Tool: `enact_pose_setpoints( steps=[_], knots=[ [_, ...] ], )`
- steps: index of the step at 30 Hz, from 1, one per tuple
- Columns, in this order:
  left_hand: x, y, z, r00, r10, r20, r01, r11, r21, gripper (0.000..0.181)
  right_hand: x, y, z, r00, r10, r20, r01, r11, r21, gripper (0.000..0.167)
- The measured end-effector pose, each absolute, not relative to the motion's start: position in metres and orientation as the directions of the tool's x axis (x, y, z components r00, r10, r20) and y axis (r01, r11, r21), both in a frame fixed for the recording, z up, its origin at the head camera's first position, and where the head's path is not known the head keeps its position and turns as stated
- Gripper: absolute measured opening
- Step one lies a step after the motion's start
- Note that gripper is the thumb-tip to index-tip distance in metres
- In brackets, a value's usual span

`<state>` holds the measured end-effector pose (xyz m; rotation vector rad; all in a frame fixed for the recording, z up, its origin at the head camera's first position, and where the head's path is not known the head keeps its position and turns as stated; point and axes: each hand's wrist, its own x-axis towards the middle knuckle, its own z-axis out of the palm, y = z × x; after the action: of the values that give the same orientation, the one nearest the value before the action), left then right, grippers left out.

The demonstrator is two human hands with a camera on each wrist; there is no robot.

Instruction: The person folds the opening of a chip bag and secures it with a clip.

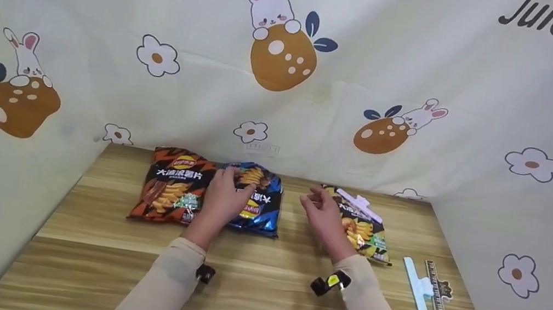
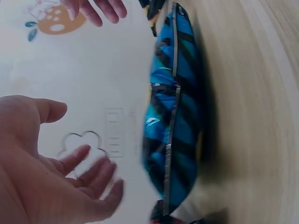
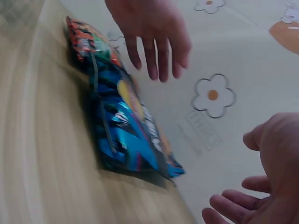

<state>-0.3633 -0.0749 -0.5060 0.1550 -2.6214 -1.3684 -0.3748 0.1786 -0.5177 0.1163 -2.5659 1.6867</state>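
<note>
A blue chip bag lies on the table with its print upside down to the head view. My left hand hovers over its left part, fingers loosely bent and holding nothing; the left wrist view shows a gap between the hand and the bag. To the right, a smaller yellow-and-black chip bag has a lilac sealing clip across its top. Beside that bag's left edge, my right hand is raised with relaxed fingers and nothing in them, partly covering the bag.
An orange-and-black chip bag lies at the left, against the blue one. At the right sit a light blue sealing clip and a clear one with dark markings. A printed cloth hangs behind the wood-grain table.
</note>
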Motion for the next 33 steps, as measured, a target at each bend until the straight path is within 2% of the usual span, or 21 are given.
enact_pose_setpoints(
  steps=[6, 12, 15, 20, 25, 29, 33],
  knots=[
    [-0.377, -0.071, -0.520, -0.980, -0.199, -0.027, -0.135, 0.556, 0.820, 0.086, -0.384, 0.146, -0.533, -0.999, 0.041, 0.012, 0.006, 0.397, -0.918, 0.060],
    [-0.383, -0.070, -0.526, -0.964, -0.219, -0.150, -0.243, 0.499, 0.832, 0.101, -0.391, 0.123, -0.535, -0.982, 0.044, -0.184, 0.189, 0.223, -0.956, 0.071],
    [-0.385, -0.071, -0.527, -0.954, -0.221, -0.205, -0.286, 0.449, 0.847, 0.104, -0.392, 0.118, -0.535, -0.969, -0.006, -0.249, 0.246, 0.127, -0.961, 0.068],
    [-0.398, -0.079, -0.540, -0.933, -0.205, -0.294, -0.349, 0.335, 0.875, 0.110, -0.394, 0.117, -0.538, -0.955, -0.068, -0.290, 0.286, 0.055, -0.957, 0.059],
    [-0.407, -0.085, -0.554, -0.930, -0.218, -0.295, -0.338, 0.201, 0.919, 0.106, -0.396, 0.120, -0.545, -0.943, -0.093, -0.321, 0.323, -0.015, -0.946, 0.056],
    [-0.396, -0.086, -0.548, -0.935, -0.223, -0.275, -0.298, 0.073, 0.952, 0.097, -0.399, 0.121, -0.551, -0.930, -0.183, -0.319, 0.344, -0.130, -0.930, 0.058],
    [-0.386, -0.083, -0.540, -0.931, -0.154, -0.332, -0.326, -0.062, 0.943, 0.086, -0.400, 0.123, -0.555, -0.913, -0.280, -0.297, 0.362, -0.221, -0.905, 0.064]
  ],
)
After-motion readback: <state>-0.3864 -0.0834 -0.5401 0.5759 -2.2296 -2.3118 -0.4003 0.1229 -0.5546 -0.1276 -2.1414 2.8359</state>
